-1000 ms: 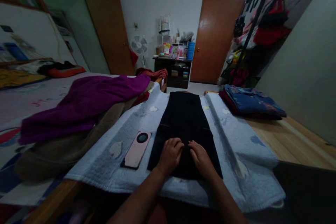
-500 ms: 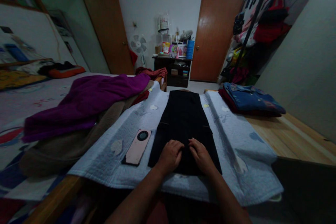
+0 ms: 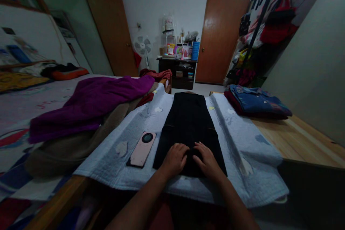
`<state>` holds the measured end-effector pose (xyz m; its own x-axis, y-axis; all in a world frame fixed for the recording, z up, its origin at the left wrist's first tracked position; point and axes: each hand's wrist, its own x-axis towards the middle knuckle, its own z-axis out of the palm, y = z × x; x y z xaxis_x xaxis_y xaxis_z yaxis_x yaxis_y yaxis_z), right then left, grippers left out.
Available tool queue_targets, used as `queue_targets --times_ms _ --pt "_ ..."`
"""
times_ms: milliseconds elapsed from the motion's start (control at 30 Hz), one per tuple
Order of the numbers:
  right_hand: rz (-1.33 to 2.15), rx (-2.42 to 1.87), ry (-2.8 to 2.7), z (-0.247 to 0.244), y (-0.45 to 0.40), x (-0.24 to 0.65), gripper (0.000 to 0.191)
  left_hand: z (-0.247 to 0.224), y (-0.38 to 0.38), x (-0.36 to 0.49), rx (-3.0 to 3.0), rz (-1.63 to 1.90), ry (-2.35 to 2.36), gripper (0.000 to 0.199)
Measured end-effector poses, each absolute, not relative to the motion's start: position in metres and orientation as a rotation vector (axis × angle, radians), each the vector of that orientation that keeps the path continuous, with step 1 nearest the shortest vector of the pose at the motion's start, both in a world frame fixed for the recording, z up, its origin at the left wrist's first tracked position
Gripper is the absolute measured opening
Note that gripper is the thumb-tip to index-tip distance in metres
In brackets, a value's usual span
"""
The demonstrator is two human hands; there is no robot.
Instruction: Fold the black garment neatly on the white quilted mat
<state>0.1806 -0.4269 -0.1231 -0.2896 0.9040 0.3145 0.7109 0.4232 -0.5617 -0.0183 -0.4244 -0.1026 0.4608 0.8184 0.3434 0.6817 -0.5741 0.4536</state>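
Observation:
A black garment [image 3: 190, 115] lies lengthwise on a pale blue quilted cloth [image 3: 113, 167], its wider end toward me. Its exact kind is not clear; thin lines mark both sides. On its near part rests my left hand [image 3: 174, 158], fingers together and slightly bent, thumb apart from them. Close beside it my right hand [image 3: 207, 159] touches the same garment, open, with the thumb spread from the fingers. A narrow strip of black fabric shows between the two hands. Left of the garment lies a pink phone [image 3: 142, 151], its round camera upward.
On the left, a purple cloth [image 3: 88, 102] and a brown blanket [image 3: 78, 154] lie over the bed. Folded denim clothing [image 3: 261, 100] is stacked at right on a wooden surface [image 3: 296, 140]. A fan [image 3: 142, 45] and a dark cabinet [image 3: 176, 73] stand at the back.
My right thumb has moved away from its fingers, so that hand is spread wider. My left hand stays almost in place. The view has shifted slightly.

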Motion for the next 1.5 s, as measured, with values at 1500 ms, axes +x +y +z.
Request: queue_targets --times_ms 1500 --pt "0.397 -1.373 -2.164 -0.1186 -0.4304 0.1807 0.05 -0.104 -0.4296 -0.0209 2.431 0.814 1.272 0.03"
